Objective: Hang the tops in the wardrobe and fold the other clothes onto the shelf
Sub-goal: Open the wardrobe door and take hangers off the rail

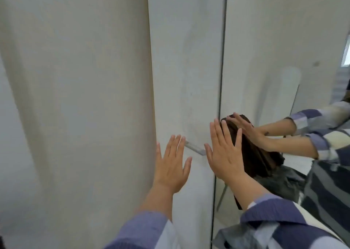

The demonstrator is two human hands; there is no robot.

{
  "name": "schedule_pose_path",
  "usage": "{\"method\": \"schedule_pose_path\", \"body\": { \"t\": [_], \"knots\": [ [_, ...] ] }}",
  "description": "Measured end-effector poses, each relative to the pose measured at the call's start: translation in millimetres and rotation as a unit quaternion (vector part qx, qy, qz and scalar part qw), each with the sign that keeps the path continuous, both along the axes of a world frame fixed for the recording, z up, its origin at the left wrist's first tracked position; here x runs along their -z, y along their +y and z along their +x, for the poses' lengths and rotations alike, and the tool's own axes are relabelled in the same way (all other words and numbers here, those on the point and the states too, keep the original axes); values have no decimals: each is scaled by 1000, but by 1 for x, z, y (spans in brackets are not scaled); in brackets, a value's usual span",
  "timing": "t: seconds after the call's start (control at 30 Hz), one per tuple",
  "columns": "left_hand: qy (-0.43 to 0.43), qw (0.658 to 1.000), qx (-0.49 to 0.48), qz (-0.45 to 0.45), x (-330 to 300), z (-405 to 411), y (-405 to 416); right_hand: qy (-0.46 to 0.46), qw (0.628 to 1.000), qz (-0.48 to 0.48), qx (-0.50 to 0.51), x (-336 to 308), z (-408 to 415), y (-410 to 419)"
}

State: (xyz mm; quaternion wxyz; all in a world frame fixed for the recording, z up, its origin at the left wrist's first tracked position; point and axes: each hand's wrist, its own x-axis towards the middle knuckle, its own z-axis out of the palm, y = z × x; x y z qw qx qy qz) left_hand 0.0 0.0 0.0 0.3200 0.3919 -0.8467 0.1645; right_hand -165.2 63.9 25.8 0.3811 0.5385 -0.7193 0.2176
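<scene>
Left hand (171,163) flat, fingers straight and spread, palm pressed on pale wardrobe door (185,68); holds nothing. Right hand (223,152) likewise flat and splayed, near door's right edge, holding nothing. Slim metal handle (195,147) on door between hands, fingertips of left touching or just beside it. Mirror panel (284,49) at right reflects hands, striped sleeves, dark garment. No clothes in view directly. Door looks stiff, smooth, light; likely best taken at handle, since flat palms may slip.
</scene>
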Motion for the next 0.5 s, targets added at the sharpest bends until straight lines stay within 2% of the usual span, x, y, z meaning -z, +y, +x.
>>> {"method": "schedule_pose_path", "body": {
  "t": [0.2, 0.37, 0.5],
  "knots": [
    [-6, 994, 88, 68, 4, -43, -40, 12, 997, -1, 80, 5, -23, -32],
    [1, 987, 151, 48, 10, -72, -80, 40, 987, -8, 158, 15, -31, -50],
    [-64, 979, 177, 74, 18, -84, -108, 52, 974, -6, 220, 18, -33, -61]
  ]
}}
